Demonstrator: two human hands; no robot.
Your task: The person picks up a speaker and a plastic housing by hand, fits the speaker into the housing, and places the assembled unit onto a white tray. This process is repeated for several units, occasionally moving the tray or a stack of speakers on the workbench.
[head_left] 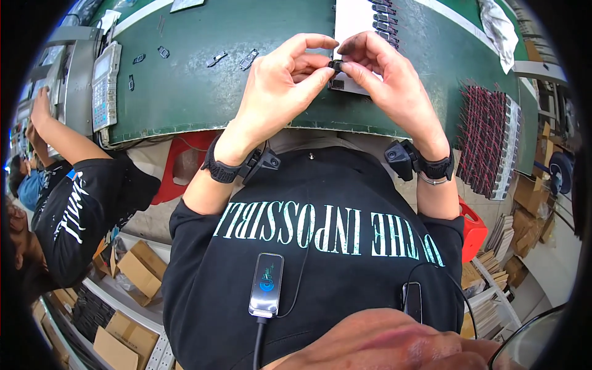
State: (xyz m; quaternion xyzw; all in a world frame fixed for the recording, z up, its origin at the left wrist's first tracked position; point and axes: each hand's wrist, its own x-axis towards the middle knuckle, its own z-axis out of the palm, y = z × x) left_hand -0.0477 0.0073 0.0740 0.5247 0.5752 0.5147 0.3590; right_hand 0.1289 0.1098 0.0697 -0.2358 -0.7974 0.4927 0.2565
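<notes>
A small black part (335, 65) is pinched between both my hands, above the near end of a white board (353, 24). My left hand (280, 77) closes thumb and fingers on its left side. On its other side, the fingertips of my right hand (388, 71) are closed on it too; some look dark and smudged. The fingers cover most of the part. Along the board's right edge lies a row of small black pieces with thin red wires (385, 23). Left of my hands, several loose small dark pieces (248, 59) are scattered on the green tabletop (203, 92).
A dense stack of black pieces with red wires (484, 139) lies at the table's right. At the left stands a grey keypad device (105, 86), with a co-worker's arm (71, 135) beyond it. A white cloth (497, 34) hangs far right. Red stools (472, 228) flank me.
</notes>
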